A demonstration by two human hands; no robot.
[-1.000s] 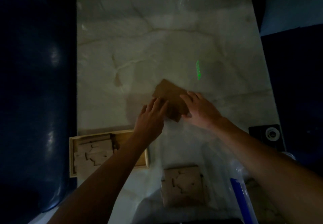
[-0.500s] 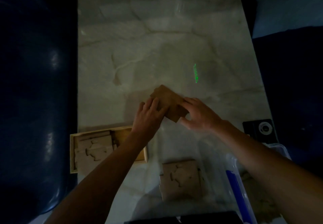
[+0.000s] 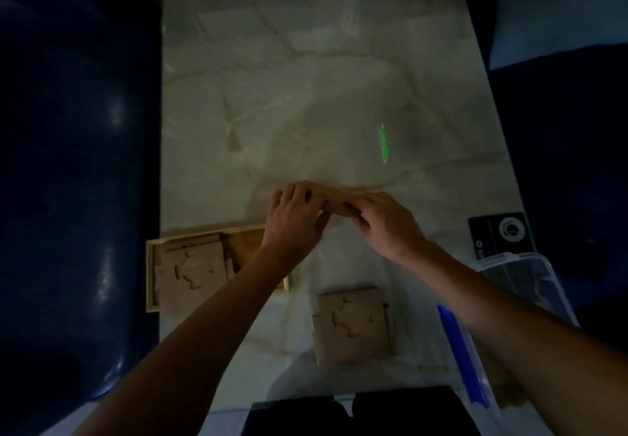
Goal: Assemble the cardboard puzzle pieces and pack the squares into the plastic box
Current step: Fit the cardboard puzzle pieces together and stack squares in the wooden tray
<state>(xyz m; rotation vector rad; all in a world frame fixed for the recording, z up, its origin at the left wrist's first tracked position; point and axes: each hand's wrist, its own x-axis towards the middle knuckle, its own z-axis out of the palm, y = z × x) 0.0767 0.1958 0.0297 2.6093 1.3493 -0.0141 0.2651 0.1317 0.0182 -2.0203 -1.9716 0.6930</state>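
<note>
**Dim light and hands hide much**

Most of the cardboard square (image 3: 334, 201) lies under the left hand (image 3: 295, 219) and right hand (image 3: 385, 223); its joints cannot be read. The left forearm covers part of the wooden tray (image 3: 151, 276). The plastic box (image 3: 525, 281) is crossed by the right arm, its contents too dark to tell. The black card (image 3: 499, 235) has unreadable print.

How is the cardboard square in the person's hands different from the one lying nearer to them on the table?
The held square is gripped by the left hand and the right hand, tilted so it shows nearly edge-on; the near square lies flat and untouched on the marble table. Fingers cover much of the held square, so no seams show; the near square plainly shows jigsaw cut lines. Both are brown cardboard.
</note>
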